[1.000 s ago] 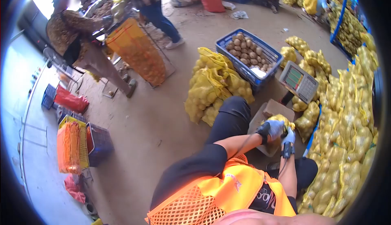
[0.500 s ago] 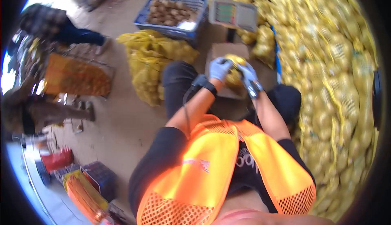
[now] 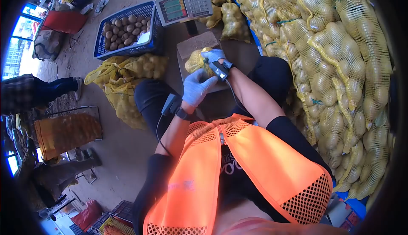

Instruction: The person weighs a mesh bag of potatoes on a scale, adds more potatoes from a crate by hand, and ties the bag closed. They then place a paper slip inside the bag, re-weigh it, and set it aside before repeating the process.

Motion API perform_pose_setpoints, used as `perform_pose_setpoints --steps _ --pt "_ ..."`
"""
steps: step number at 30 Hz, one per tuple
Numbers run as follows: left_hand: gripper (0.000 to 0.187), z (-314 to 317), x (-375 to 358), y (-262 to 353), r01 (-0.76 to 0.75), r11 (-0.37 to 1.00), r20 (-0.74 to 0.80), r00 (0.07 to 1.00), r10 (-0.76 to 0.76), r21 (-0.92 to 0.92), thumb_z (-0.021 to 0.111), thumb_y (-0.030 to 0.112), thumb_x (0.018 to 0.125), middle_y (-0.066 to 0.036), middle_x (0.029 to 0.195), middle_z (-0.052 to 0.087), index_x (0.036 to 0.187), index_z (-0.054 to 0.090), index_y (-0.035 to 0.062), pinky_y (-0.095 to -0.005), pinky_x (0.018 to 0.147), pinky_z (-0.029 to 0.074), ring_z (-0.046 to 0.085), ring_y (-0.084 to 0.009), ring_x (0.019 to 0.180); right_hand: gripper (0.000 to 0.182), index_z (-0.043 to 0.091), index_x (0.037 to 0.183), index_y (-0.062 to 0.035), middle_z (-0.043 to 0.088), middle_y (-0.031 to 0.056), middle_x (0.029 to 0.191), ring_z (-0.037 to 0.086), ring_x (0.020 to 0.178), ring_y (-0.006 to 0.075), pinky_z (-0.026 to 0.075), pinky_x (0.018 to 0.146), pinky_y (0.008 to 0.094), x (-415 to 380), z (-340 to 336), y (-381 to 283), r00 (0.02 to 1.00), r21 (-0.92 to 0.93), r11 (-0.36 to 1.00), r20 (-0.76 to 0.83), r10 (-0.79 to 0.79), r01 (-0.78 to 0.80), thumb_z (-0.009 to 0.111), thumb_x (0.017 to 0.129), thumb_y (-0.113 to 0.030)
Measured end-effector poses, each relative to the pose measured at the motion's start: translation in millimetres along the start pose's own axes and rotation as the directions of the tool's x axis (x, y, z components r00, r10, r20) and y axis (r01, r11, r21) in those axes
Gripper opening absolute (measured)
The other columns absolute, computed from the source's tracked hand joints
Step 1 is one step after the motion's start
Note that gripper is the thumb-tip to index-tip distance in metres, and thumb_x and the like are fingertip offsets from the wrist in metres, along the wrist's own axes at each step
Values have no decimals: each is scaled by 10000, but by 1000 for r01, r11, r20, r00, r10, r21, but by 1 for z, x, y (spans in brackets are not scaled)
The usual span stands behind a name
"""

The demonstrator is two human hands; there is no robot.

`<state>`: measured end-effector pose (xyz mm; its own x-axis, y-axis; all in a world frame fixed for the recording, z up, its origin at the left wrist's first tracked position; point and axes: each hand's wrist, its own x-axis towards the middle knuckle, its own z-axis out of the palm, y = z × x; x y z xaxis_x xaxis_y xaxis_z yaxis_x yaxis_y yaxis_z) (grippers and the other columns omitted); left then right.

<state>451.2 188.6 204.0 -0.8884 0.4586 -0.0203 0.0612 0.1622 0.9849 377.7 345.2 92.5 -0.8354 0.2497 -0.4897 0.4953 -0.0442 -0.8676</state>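
Observation:
A small yellow mesh bag (image 3: pixel 195 61) of round produce that looks like potatoes rests on the platform of the scale, in front of a brown block (image 3: pixel 197 43). My right hand (image 3: pixel 213 55), in a pale blue glove, is closed on the bag's gathered right side. My left hand (image 3: pixel 196 88), gloved the same way, is at the near end of the bag, thumb and fingers around its edge; its fingertips are partly hidden. Both wrists carry small dark devices with cables. The scale's display head (image 3: pixel 183 6) stands just beyond the bag.
A blue basket (image 3: pixel 100 50) of brown round produce stands at the back left. Larger yellow mesh sacks (image 3: pixel 127 86) lie beside my left knee. Many filled mesh bags (image 3: pixel 335 56) are stacked on the right. Another person (image 3: pixel 38 90) stands at the far left near an orange sack (image 3: pixel 68 133).
My view has turned and sharpened. My left hand has shifted toward me along the bag, while my right hand stays at its gathered side.

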Motion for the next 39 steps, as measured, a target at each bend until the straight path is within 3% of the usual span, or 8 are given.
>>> perform_pose_setpoints --steps 7,10,15,22,24,30,35,39 --pt "253 -6 0 -49 153 876 -19 983 -182 -458 603 275 863 15 768 537 1003 523 79 -191 559 388 489 -70 590 256 588 1015 -21 642 52 817 581 656 122 469 589 281 -25 -32 -9 931 393 920 342 -129 -17 632 838 -201" --pt "697 14 8 -91 579 72 188 375 -908 -812 415 645 829 -139 1073 541 1315 361 148 -434 866 441 548 -275 916 359 532 1083 -26 640 125 906 624 812 226 490 709 332 -35 -42 -10 910 -202 908 277 -308 368 641 827 -253" --pt "860 67 12 -101 372 -713 549 835 -22 -594 299 777 748 -106 1359 408 1347 381 164 -539 1011 311 405 -332 1225 377 529 1059 -48 610 161 934 617 878 257 478 768 345 -100 -52 -56 829 -366 744 255 -498 560 679 790 -266" --pt "823 30 75 92 516 -265 478 856 199 -814 351 722 804 -131 1391 343 1391 273 150 -424 986 395 424 -307 1217 255 523 1021 -69 566 20 923 548 922 128 446 820 259 -172 -60 -256 628 227 614 12 -778 756 636 799 -16" --pt "854 22 126 137 392 -162 352 907 229 -905 415 741 767 -148 1399 316 1382 274 165 -429 925 397 376 -296 1246 298 509 1139 -26 575 82 1035 548 973 162 433 891 275 -146 -49 -337 272 211 279 65 -960 937 582 852 -60" --pt "391 -35 132 222 -192 209 -84 896 436 -959 604 422 821 -99 1027 559 1000 510 87 -359 712 490 591 -233 863 359 465 1250 7 552 126 1157 528 1064 197 413 935 306 -106 -128 -396 347 -307 293 140 -927 906 472 923 -139" --pt "213 -83 41 126 -262 878 -154 964 217 -402 665 222 783 -40 717 623 821 646 13 -246 590 446 564 -98 652 399 418 1298 -2 436 119 1326 438 1200 181 323 1035 300 -88 -143 -269 583 -108 575 69 -810 811 478 904 5" --pt "345 -144 -20 20 162 653 -413 876 250 740 642 384 722 -136 995 562 915 635 98 -425 823 415 504 -318 1010 360 492 1215 29 549 99 1188 517 1088 177 381 972 296 -29 -216 -148 826 -631 545 325 -461 552 554 877 -79"
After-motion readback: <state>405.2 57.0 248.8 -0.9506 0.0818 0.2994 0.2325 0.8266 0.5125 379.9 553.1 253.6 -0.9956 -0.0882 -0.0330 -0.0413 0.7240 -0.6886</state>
